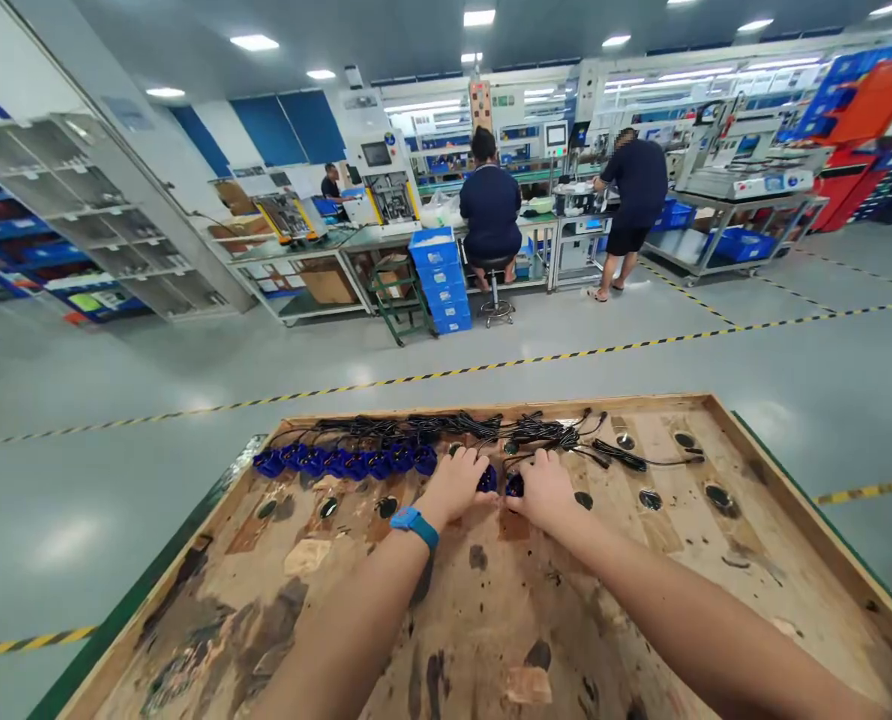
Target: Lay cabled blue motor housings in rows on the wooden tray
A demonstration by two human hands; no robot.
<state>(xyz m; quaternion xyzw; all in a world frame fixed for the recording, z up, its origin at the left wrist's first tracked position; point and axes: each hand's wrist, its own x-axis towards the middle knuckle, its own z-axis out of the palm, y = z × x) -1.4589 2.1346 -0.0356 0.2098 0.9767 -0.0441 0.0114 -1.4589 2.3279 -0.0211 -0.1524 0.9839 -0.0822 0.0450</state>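
Observation:
My left hand (457,485), with a blue band (416,523) on its wrist, is closed around a small dark-blue part (487,479). Just beside it my right hand (545,490) grips a second blue part (515,486), leaving a narrow gap between the two. My fingers cover much of both parts. To the left, several similar blue parts (356,464) stand in a row. Black cables (461,425) lie bunched behind them along the far edge, and a loose cable end (618,455) stretches to the right.
Under my arms is a stained wooden tray (491,620) with a raised rim (806,510) and several round holes. Across the grey floor (228,370), a person (489,205) sits at a bench and another person (636,190) stands. Blue bins (440,280) are stacked near the stool.

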